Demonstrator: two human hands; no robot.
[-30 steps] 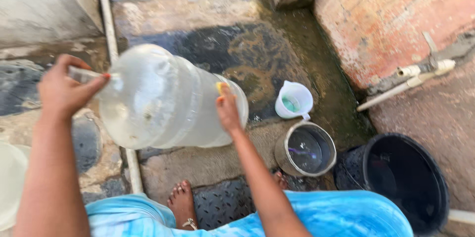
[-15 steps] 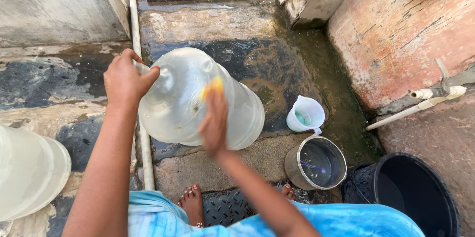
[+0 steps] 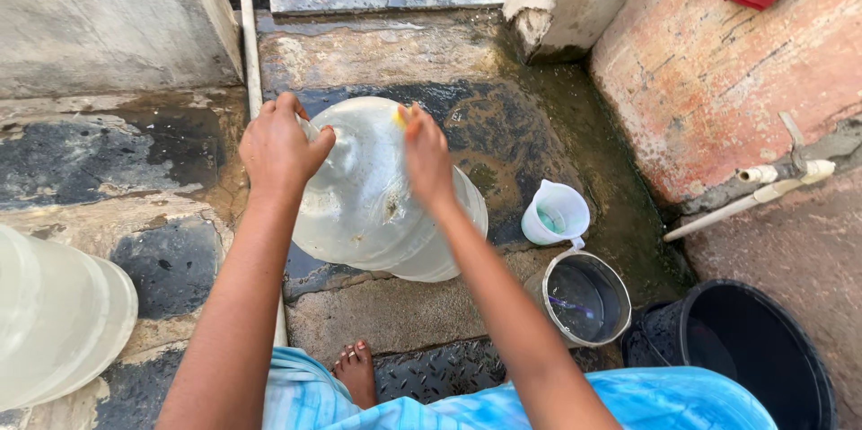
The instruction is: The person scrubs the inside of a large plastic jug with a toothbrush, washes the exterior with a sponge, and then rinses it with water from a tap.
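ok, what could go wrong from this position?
1. The large clear water jug lies tilted on wet, slick-looking stone; held only by the left hand near its neck, it could roll or slip.
2. The right hand presses a small yellow thing on the wet jug wall; the grip may slide.
3. A bare foot sits just below the jug, so a dropped jug could land on it or knock the white cup.

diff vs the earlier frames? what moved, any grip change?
The left hand keeps its grip on the neck of the large clear water jug, which has swung from lying more sideways to pointing more away from the person. The right hand, with something yellow, slid from the jug's far side up across its top. The white jug, metal pot and black bucket sit in the same arrangement.
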